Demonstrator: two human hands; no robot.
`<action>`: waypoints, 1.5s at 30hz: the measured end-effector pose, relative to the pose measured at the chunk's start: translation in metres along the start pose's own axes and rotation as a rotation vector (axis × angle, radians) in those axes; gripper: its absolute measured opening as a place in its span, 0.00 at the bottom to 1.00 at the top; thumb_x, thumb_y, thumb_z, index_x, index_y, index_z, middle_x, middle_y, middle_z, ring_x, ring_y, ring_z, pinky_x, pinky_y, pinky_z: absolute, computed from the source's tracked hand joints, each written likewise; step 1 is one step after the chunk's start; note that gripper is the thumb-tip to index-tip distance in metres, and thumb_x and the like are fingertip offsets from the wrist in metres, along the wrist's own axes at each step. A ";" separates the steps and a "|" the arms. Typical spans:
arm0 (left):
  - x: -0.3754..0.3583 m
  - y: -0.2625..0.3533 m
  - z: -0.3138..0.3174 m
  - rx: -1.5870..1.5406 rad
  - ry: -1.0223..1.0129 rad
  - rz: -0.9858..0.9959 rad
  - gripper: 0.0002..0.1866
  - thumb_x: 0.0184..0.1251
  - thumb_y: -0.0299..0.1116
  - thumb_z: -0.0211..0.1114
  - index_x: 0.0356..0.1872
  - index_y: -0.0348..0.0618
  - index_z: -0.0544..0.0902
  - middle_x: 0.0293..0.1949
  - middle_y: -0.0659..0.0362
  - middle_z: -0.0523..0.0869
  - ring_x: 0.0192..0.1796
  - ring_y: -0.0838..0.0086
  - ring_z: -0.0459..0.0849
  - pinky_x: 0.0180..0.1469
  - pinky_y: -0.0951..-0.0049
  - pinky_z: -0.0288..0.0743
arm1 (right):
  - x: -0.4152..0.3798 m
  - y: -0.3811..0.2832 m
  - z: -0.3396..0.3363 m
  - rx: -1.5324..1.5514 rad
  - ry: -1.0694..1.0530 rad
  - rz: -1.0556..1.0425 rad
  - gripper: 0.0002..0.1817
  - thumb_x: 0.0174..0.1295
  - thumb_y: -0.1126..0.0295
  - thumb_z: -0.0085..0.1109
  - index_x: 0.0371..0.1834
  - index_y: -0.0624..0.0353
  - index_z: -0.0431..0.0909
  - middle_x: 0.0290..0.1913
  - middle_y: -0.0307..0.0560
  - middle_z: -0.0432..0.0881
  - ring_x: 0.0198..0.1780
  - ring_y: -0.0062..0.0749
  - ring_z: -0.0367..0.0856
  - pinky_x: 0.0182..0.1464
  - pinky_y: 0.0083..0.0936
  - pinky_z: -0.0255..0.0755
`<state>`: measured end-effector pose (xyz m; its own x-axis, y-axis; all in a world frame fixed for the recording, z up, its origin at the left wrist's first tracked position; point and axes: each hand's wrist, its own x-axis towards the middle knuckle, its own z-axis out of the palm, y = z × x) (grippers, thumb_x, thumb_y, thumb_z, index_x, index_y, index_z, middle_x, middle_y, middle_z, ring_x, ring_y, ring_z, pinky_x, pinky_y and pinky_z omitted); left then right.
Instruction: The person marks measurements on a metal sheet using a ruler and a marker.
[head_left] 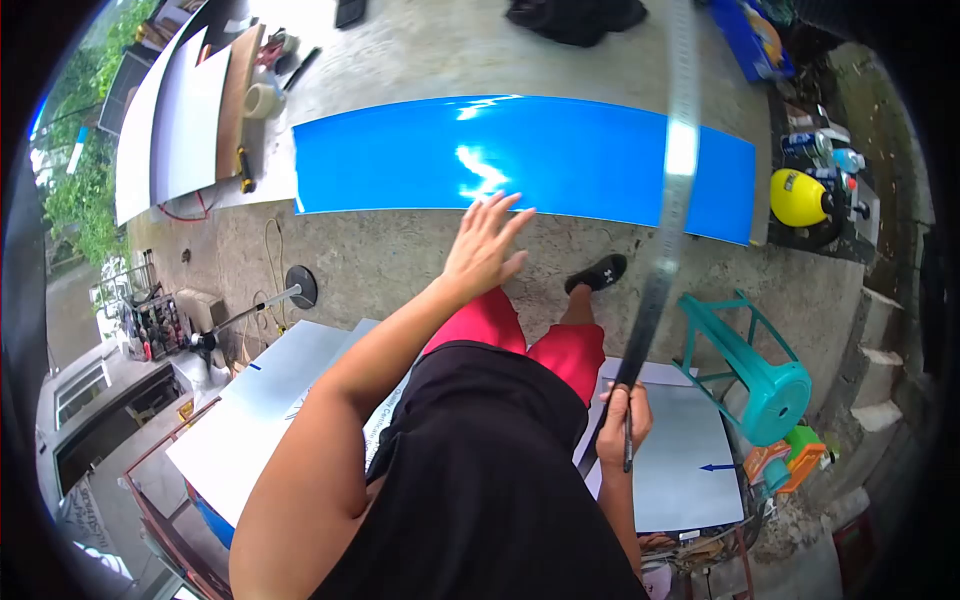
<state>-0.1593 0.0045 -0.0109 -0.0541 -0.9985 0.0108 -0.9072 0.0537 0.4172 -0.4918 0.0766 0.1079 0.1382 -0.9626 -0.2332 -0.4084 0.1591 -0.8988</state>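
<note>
A long glossy blue sheet (570, 155) lies across the concrete-coloured work surface (420, 60). My left hand (485, 245) is at the sheet's near edge, fingers spread and holding nothing; whether the fingertips touch the sheet I cannot tell. My right hand (625, 420), low and to the right, is closed around a long metal ruler (672, 220) and a dark pen (628, 445). The ruler stretches away from me, and its far part passes in front of the right portion of the blue sheet.
White and brown boards (190, 130) with a tape roll (261, 101) lie at the left. A black cloth (575, 18) is at the back. To the right are a yellow round object (798, 197) and a teal stool (770, 390). Grey sheets (690, 470) lie behind me.
</note>
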 end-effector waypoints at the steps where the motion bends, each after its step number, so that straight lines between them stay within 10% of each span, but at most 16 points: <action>1: 0.002 -0.008 -0.003 0.046 -0.039 0.033 0.45 0.64 0.45 0.79 0.83 0.60 0.70 0.82 0.52 0.68 0.85 0.51 0.63 0.86 0.42 0.53 | -0.007 -0.013 0.012 -0.031 0.019 0.004 0.12 0.83 0.74 0.52 0.41 0.71 0.79 0.38 0.55 0.87 0.35 0.40 0.89 0.42 0.34 0.83; 5: 0.036 -0.048 0.014 0.170 -0.090 0.148 0.53 0.63 0.59 0.79 0.88 0.66 0.62 0.89 0.54 0.55 0.90 0.54 0.52 0.88 0.34 0.43 | -0.046 -0.030 0.063 -0.146 0.079 0.030 0.16 0.85 0.66 0.50 0.43 0.69 0.80 0.39 0.54 0.87 0.36 0.40 0.89 0.42 0.35 0.80; 26: 0.079 -0.115 0.004 0.173 -0.178 0.265 0.55 0.57 0.66 0.79 0.86 0.63 0.66 0.87 0.61 0.63 0.89 0.57 0.57 0.89 0.43 0.49 | -0.107 -0.053 0.130 -0.118 0.114 0.100 0.22 0.86 0.54 0.51 0.47 0.65 0.81 0.34 0.44 0.82 0.37 0.28 0.82 0.44 0.28 0.74; 32: 0.030 -0.114 -0.012 -0.059 0.142 0.243 0.42 0.67 0.54 0.78 0.80 0.56 0.73 0.82 0.54 0.69 0.86 0.55 0.62 0.87 0.44 0.54 | -0.114 -0.048 0.163 -0.034 0.016 0.079 0.20 0.84 0.59 0.54 0.44 0.68 0.83 0.39 0.52 0.87 0.37 0.37 0.89 0.43 0.33 0.80; 36: -0.035 -0.145 -0.068 -0.566 0.261 -0.178 0.20 0.79 0.35 0.69 0.67 0.44 0.82 0.68 0.48 0.82 0.73 0.53 0.79 0.75 0.53 0.72 | -0.115 -0.056 0.214 0.046 -0.085 0.091 0.18 0.84 0.61 0.55 0.40 0.66 0.80 0.38 0.52 0.88 0.38 0.39 0.90 0.43 0.34 0.81; 45: -0.084 -0.332 -0.166 -0.610 0.353 -0.227 0.20 0.80 0.25 0.67 0.68 0.39 0.78 0.55 0.50 0.91 0.58 0.61 0.90 0.63 0.62 0.83 | -0.101 -0.086 0.377 0.038 -0.109 0.150 0.20 0.85 0.58 0.55 0.42 0.67 0.83 0.37 0.50 0.87 0.40 0.36 0.88 0.47 0.32 0.80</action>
<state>0.2158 0.0685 0.0009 0.3376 -0.9345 0.1126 -0.4819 -0.0688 0.8735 -0.1307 0.2430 0.0687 0.1763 -0.8982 -0.4026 -0.3978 0.3091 -0.8638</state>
